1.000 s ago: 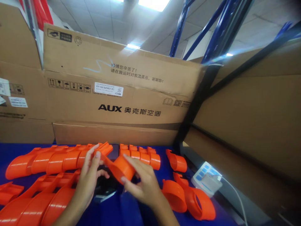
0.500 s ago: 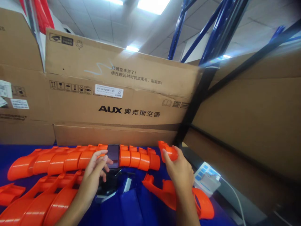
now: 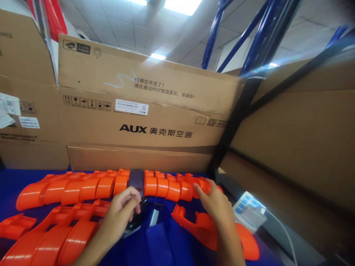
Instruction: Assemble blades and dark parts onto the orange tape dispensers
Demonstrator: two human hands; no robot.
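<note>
My right hand (image 3: 215, 202) grips a curved orange plastic piece (image 3: 203, 184) at the right end of the back row. That piece sits against its neighbour in the row. My left hand (image 3: 126, 207) hovers in front of a dark phone-like device (image 3: 136, 181) standing within the row, its fingers curled in and nothing visible in them. Similar curved orange pieces (image 3: 90, 189) line up to the left of the device. Below my left hand lies a black object (image 3: 136, 221), partly covered by it.
Larger orange pieces (image 3: 59, 238) overlap at front left. More orange parts (image 3: 206, 225) lie under my right forearm. A white box-shaped device with a cable (image 3: 251, 214) stands at right. Cardboard (image 3: 155, 147) walls the back of the blue surface (image 3: 155, 247), beside a dark rack post (image 3: 231, 125).
My right hand has lowered the orange piece from a raised, tilted position to the end of the row. My left hand has drawn nearer me, and its fingers have curled in.
</note>
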